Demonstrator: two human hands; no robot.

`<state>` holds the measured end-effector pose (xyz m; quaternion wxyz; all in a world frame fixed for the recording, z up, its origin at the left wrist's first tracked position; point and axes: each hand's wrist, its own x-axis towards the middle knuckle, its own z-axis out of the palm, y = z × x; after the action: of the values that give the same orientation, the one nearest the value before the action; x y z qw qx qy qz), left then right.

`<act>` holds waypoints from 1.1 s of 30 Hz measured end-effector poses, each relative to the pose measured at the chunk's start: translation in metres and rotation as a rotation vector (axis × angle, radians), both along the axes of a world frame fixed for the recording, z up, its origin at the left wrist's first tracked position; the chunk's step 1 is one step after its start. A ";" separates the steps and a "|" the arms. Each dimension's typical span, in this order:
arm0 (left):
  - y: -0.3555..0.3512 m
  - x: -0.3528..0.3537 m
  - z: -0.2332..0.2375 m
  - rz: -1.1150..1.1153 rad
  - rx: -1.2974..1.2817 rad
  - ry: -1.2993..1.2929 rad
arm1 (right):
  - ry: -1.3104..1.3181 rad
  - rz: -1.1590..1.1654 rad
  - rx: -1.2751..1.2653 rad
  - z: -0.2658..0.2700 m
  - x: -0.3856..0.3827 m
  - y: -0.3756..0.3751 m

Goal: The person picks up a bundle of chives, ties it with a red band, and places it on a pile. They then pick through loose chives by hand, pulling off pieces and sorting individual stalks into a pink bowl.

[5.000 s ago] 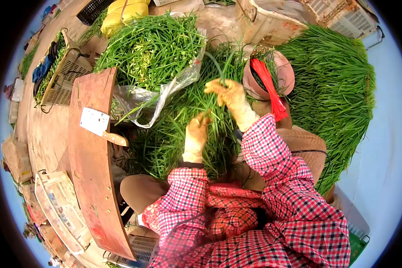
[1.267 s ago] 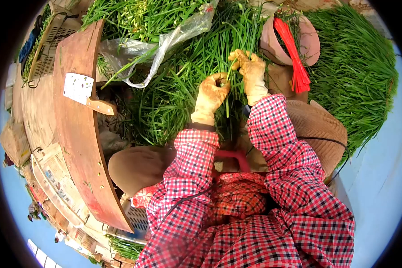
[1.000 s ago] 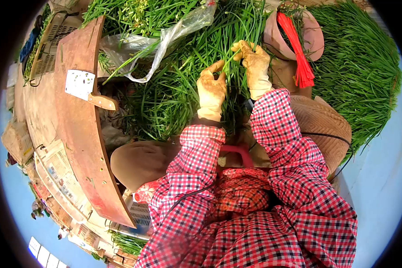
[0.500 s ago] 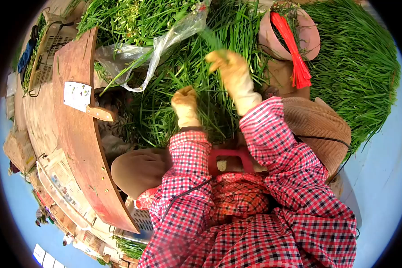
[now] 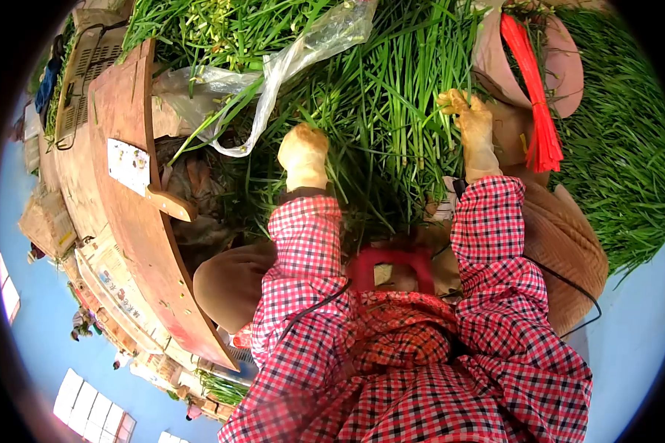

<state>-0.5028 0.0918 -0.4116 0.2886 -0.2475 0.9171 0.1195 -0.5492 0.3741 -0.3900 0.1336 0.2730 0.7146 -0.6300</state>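
Green stalks long, slim, glossy, paler at the near ends, heaped loosely between the hands, roughly parallel toward the right. Left hand gloved, curled into a fist; contents cannot be told. Right hand gloved, fingers loosely parted at the heap's right edge.

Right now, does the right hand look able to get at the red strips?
Probably yes: the right hand is near the red strips, which drape over the pink container with nothing visible covering them.
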 end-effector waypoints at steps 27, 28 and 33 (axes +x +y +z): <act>0.085 0.030 -0.025 0.057 0.292 0.727 | 0.264 -0.293 -0.452 0.016 -0.002 -0.013; 0.086 0.031 -0.022 0.061 0.294 0.724 | 0.224 -0.295 -0.482 0.020 -0.004 -0.013; 0.088 0.029 -0.014 0.126 0.350 0.757 | 0.228 -0.345 -0.542 0.035 -0.009 -0.013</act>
<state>-0.4736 0.1797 -0.4256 -0.0388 -0.1893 0.9074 0.3733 -0.5581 0.3610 -0.3549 0.0120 0.2725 0.4747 -0.8368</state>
